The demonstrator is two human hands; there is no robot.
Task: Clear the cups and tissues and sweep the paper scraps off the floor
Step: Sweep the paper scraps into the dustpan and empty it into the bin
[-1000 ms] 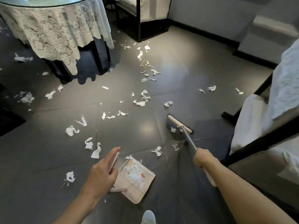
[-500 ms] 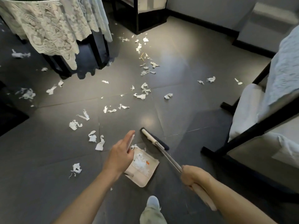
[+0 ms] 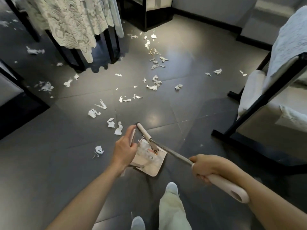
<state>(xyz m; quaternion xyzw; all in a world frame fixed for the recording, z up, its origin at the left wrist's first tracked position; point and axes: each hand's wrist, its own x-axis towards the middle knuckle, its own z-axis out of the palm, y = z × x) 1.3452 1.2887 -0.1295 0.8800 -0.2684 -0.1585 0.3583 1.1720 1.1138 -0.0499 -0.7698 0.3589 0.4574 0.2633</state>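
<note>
Sweeping scraps (image 3: 118, 130) into the dustpan (image 3: 155, 169)

Nearest me and right of the dustpan, my right hand (image 3: 209, 166) is clenched round the broom (image 3: 172, 152) at its pink grip, so the shaft slants down and the head lies across the pan's mouth, bristles inside, to drag the catch in. Just left of the dustpan, my left hand (image 3: 124, 148) curls its fingers round the upright handle, which I judge braces the pan on the floor (image 3: 49, 163) against the broom's push. A few scraps lie inside, two just beyond its left corner, and most are scattered far beyond, toward the table (image 3: 74, 22). No cups in view.
</note>
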